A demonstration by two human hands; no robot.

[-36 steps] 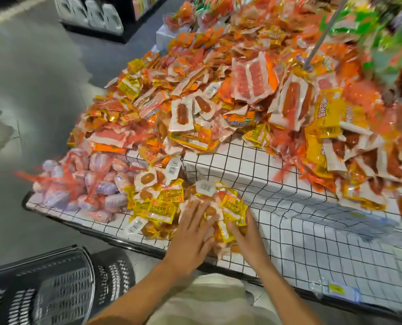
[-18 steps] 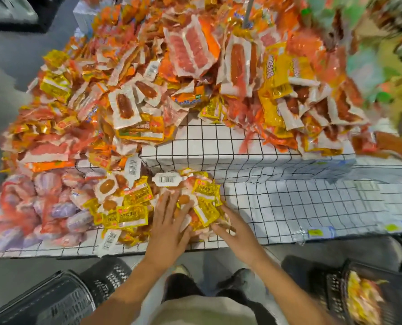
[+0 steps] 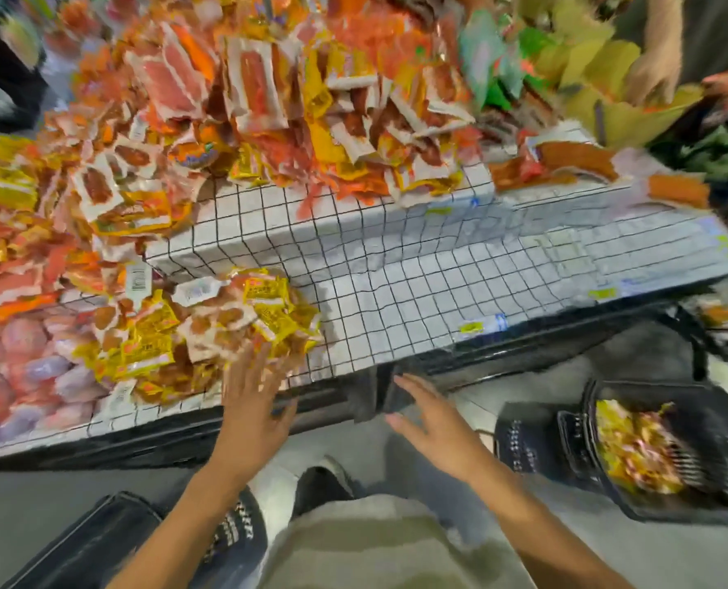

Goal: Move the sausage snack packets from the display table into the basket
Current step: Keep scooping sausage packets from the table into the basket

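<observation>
- Shop floor, grey and bare, runs under my feet, with the display table (image 3: 396, 265), gridded in black and white, filling the view from nine o'clock round to two.
- Heaped packets cover the table's raised back tier from ten to one o'clock; everything there is blurred.
- At four o'clock on the floor stands the basket (image 3: 719, 474), dark plastic, with yellow packets lying inside it.
- Nearer me, at eleven o'clock from my wrists, sits the small pile of sausage snack packets (image 3: 243, 320) on the table's front edge, yellow and white wrappers lying flat in no common direction.
- My left hand (image 3: 249, 410) is spread flat, fingers straight, gripping nothing, its fingertips at or just over the near edge of that pile; I cannot tell if they touch.
- My right hand (image 3: 434, 427) is likewise splayed and empty, off the table's front rail, with the pile lying at ten o'clock from it.
- So the left hand is nearer the pile, the right nearer the basket.
</observation>
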